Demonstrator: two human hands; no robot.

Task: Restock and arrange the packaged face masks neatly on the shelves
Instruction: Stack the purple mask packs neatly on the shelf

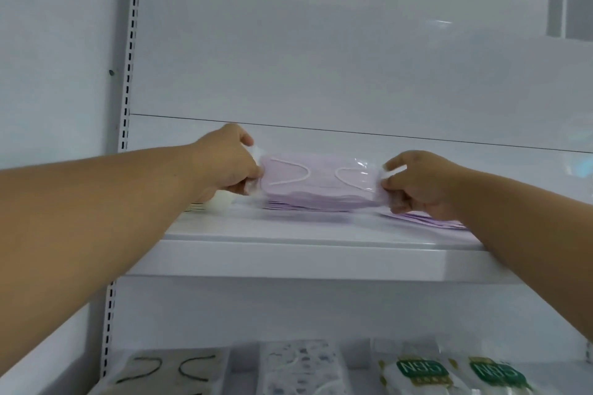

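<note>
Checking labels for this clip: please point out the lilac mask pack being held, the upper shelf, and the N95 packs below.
lilac mask pack [321,181]: head view, middle of its top face.
upper shelf [305,258]: head view, front edge.
N95 packs [422,370]: head view, green label of the left one.

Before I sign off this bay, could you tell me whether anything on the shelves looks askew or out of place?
Mostly tidy. The one oddity: another lilac mask pack lies angled on the upper shelf, under the right hand, not square with the lilac pack that both hands hold by its ends, left hand.
</note>
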